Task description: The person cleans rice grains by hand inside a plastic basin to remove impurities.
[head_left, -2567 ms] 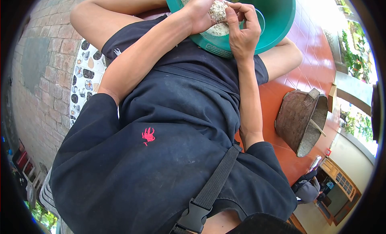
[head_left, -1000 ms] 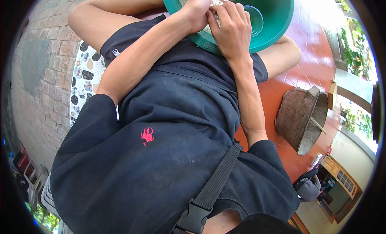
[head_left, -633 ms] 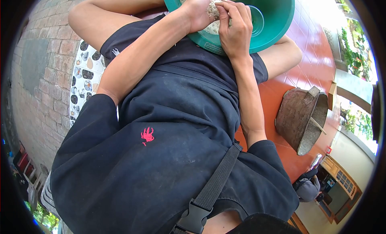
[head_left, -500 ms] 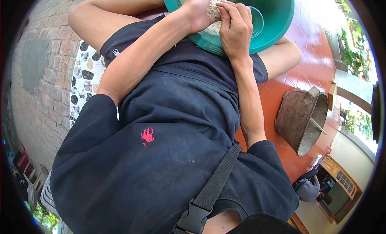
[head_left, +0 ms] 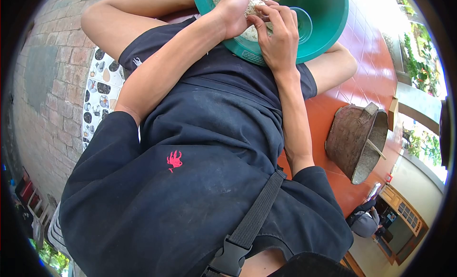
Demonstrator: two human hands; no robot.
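My left hand [head_left: 233, 17] is cupped, palm up, over the green basin [head_left: 328, 20] and holds a clump of whitish grains [head_left: 253, 8] that look like rice. My right hand [head_left: 280, 36] has its fingers bent at that clump, with the thumb reaching in from below; anything tiny between the fingertips is too small to make out. Under the hands, more white grains [head_left: 250, 35] lie in the basin. A round rim [head_left: 312, 27], perhaps of a small bowl, shows beside the right hand. The basin rests across my lap.
A weathered brown tub [head_left: 347, 139] with a thin stick [head_left: 376, 149] stands on the red tiled floor [head_left: 328, 181] at right. A pebble-patterned edge [head_left: 97, 93] borders grey brick paving [head_left: 57, 86] at left. A person in grey [head_left: 365, 224] is farther back, lower right.
My right thumb has spread away from its index finger and moved left toward the clump, and the fingers have shifted slightly. My left hand stays almost where it was.
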